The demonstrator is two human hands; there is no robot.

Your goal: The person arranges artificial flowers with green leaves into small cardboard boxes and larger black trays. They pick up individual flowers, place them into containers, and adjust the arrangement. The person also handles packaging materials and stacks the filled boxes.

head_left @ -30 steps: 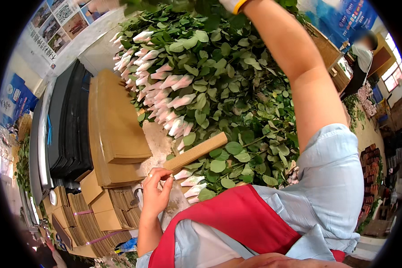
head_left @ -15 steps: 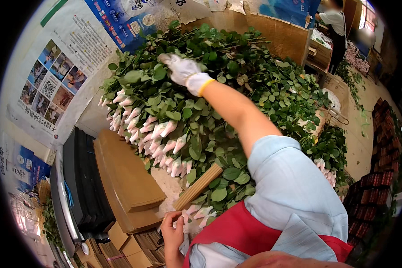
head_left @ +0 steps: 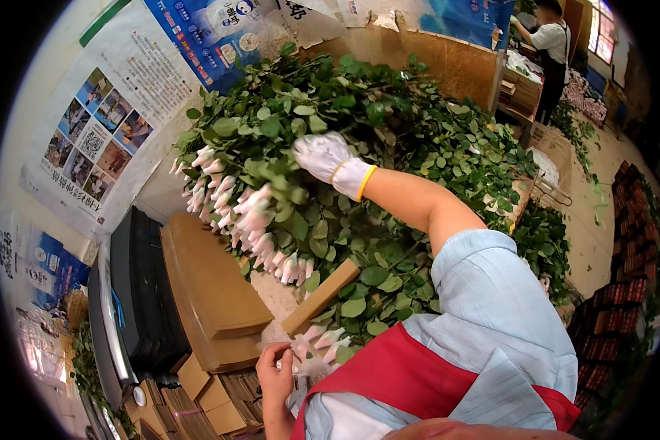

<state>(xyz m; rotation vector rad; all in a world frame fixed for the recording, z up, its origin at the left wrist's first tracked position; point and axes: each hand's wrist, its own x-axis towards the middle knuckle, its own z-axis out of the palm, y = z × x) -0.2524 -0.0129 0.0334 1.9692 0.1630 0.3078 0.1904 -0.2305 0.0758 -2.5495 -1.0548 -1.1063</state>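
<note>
A large heap of leafy rose stems (head_left: pixel 447 139) lies before me, with pink-white sleeved rose buds (head_left: pixel 220 187) along its left edge. Over the heap's middle is my right hand (head_left: pixel 328 161), in a white glove with a yellow cuff edge. Its fingers are closed; a blurred rose stem (head_left: pixel 284 182) with leaves and bud trails from them to the left. My bare left hand (head_left: pixel 275 370) is low in front of my body, fingers curled in a pinch; what they hold is hidden. Beside it lie several sleeved buds (head_left: pixel 331 343) and a ribbed cardboard strip (head_left: pixel 321 297).
Brown cardboard sheets (head_left: pixel 213 293) and black boards (head_left: pixel 145 293) stand at the left, above stacked folded cardboard (head_left: pixel 231 407). A cardboard wall (head_left: pixel 418 62) backs the heap. At the far right another person (head_left: pixel 550 44) stands working; dark red-brown stacks (head_left: pixel 609 330) line the right side.
My right hand has come back toward me and to the right from the far side of the heap, with leaves and buds near it blurring. My left hand has barely shifted.
</note>
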